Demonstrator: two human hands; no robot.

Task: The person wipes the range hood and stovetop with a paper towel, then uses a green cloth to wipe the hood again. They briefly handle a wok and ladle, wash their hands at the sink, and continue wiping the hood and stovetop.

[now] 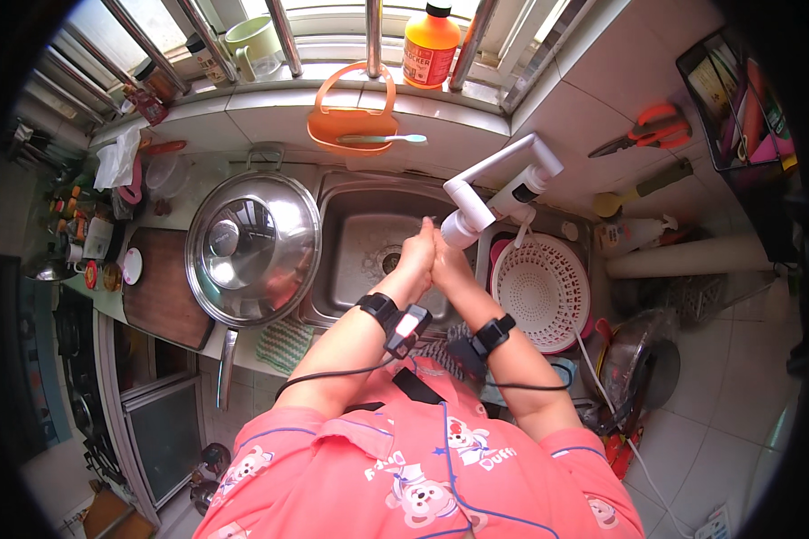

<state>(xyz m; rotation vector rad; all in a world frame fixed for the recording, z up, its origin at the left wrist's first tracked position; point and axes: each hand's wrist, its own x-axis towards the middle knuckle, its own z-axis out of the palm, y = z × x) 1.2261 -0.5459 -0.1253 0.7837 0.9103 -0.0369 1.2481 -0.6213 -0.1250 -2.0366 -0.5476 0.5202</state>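
My left hand (416,259) and my right hand (449,261) are pressed together over the stainless steel sink basin (350,222). Just at their right is the round head of a white swivel faucet (467,226). Palms and most fingers are hidden between the hands, so whether anything lies inside cannot be seen. To the right of the basin sits a white plastic colander (539,290) in a pink bowl. On the left, a steel pan with a domed lid (256,249) rests on the counter, its handle toward me.
A wooden cutting board (158,286) and a striped cloth (283,345) lie left of the sink. An orange hanging basket (350,124) with a toothbrush is on the back wall. Scissors (647,130) hang at right. An orange bottle (431,47) stands on the windowsill. Cables run from both wrist straps.
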